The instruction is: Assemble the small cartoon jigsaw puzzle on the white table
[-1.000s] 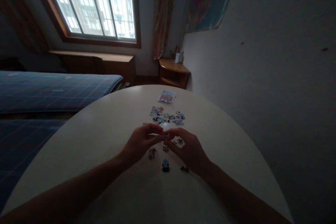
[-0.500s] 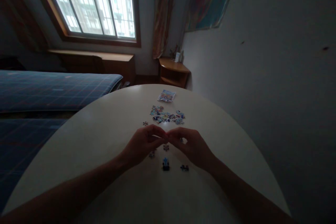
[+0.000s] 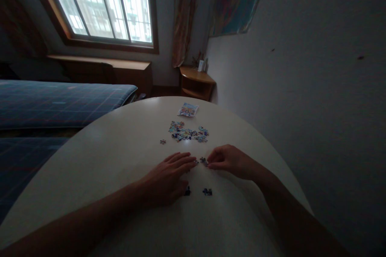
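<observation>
My left hand (image 3: 170, 178) lies low over the table with its fingers stretched out flat, open, covering some of the pieces under it. At its fingertips a small jigsaw piece (image 3: 197, 162) shows in part. My right hand (image 3: 232, 162) is closed in a pinch at the edge of a jigsaw puzzle piece (image 3: 204, 162), just right of my left fingertips. Nearer to me, a dark piece (image 3: 187, 190) peeks out beside my left thumb, and another dark piece (image 3: 207, 192) lies separately to its right.
A loose heap of puzzle pieces (image 3: 188, 134) spreads beyond my hands, with a single piece (image 3: 163, 141) off to its left. Farther back lies a small printed packet (image 3: 188, 109). The round white table (image 3: 120, 140) stands between a plaid mattress (image 3: 66, 104) and the wall (image 3: 286, 100).
My hands have parted from their meeting point above the table. The left has come down flat over the pieces; the right has moved right, to a piece on the table.
</observation>
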`<state>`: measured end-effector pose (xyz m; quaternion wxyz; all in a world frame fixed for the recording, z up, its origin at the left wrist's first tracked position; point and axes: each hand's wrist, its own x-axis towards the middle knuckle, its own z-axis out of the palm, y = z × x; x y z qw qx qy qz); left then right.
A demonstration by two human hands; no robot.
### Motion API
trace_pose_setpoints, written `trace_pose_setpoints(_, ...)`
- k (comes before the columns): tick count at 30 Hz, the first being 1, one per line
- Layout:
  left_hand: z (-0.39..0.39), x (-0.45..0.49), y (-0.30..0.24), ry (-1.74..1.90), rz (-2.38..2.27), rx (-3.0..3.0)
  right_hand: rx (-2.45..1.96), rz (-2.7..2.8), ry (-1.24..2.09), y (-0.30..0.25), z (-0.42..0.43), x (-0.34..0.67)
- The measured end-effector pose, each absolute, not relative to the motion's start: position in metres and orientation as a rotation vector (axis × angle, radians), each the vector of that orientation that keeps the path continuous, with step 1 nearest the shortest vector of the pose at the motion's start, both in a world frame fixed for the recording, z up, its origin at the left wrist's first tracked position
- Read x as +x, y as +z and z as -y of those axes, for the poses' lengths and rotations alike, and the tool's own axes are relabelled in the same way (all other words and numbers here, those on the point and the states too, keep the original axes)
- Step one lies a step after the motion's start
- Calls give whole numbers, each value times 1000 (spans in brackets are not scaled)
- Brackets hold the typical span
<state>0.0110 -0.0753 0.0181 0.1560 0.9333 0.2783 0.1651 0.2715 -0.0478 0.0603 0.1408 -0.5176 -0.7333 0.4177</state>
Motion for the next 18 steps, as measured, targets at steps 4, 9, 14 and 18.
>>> trace_pose_setpoints(4,74,10,19,478,-787,2672,-1482,2169,1189,59,48,269)
trace_pose_setpoints(9,75,11,20,428,-783,2686,-1481,2222,1119,55,46,269)
trace_pose_setpoints(14,74,11,18,436,-785,2678,-1478,2269,1007,50,46,269)
trace_pose_setpoints(18,75,11,18,417,-786,2673,-1482,2285,948,52,49,266)
